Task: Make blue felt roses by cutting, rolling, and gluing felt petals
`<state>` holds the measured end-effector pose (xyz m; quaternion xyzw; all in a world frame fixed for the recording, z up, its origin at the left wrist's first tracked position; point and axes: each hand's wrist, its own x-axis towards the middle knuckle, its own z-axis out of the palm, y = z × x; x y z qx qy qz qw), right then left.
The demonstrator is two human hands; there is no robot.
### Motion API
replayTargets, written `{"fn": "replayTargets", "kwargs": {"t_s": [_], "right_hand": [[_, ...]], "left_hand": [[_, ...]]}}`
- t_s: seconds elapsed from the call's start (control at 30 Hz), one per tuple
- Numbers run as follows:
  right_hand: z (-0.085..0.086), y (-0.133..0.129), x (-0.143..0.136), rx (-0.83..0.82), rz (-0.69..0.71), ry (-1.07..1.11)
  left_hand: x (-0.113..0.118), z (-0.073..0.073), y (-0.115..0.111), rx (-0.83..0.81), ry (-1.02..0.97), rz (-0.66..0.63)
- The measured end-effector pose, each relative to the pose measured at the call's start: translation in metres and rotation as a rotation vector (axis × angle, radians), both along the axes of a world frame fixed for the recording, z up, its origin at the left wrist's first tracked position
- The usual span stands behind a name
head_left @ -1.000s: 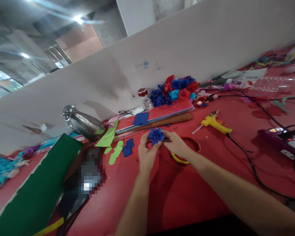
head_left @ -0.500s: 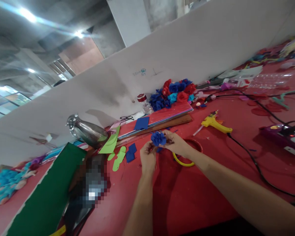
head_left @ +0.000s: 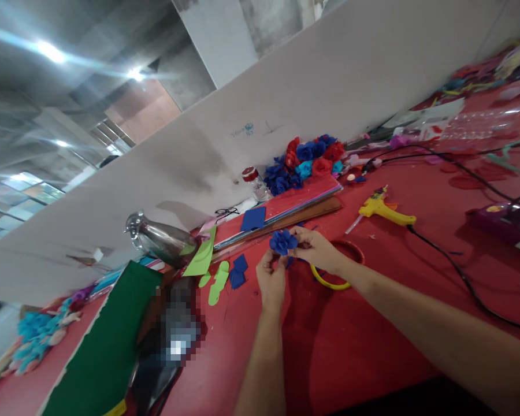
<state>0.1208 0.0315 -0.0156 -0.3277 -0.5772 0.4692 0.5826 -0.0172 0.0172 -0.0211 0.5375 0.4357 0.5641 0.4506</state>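
"Red tabletop [head_left: 351, 341], tilted in view. What's on it, from the left?"

"A long dark-green sheet [head_left: 108, 335], a shiny steel jug [head_left: 162, 240] on its side, lime-green paper cutouts [head_left: 219, 283], then small dark-blue paper pieces [head_left: 238, 271]."

"And the hands?"

"The left hand [head_left: 272, 280] is half curled just below the ruffled blue flower [head_left: 282, 242]; I can't tell whether it grips anything. The flower is up between both hands, pinched at its edge by the right hand [head_left: 318, 249]."

"So which step?"

"Handling or shaping the petals, I'd judge. Any next touch calls for light fingertips; thin petals could crease."

"Further right?"

"A round yellow-and-red band [head_left: 329, 284] by the right wrist, then a yellow glue gun [head_left: 387, 212], lying untouched."
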Motion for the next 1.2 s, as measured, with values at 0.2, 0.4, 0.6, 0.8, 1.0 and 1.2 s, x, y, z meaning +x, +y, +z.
{"fn": "replayTargets", "kwargs": {"t_s": [0.2,0.4,0.6,0.8,1.0,1.2], "right_hand": [[0.001,-0.002,0.000,0.015,-0.028,-0.024],[0.003,-0.003,-0.001,-0.024,0.005,0.010],[0.002,-0.003,-0.004,-0.163,0.059,0.027],[0.003,-0.004,-0.004,-0.224,0.009,0.098],[0.006,-0.007,-0.004,-0.283,0.029,0.140],[0.007,-0.007,-0.002,-0.161,-0.064,-0.002]], "left_hand": [[0.003,-0.001,-0.003,-0.036,-0.071,-0.028],[0.005,0.005,-0.003,-0.140,-0.185,0.000],[0.006,0.012,-0.004,-0.229,-0.299,0.005],[0.007,0.016,-0.005,-0.266,-0.334,0.024],[0.007,0.015,-0.006,-0.280,-0.271,-0.060],[0.007,0.012,-0.006,-0.224,-0.238,-0.007]]}}
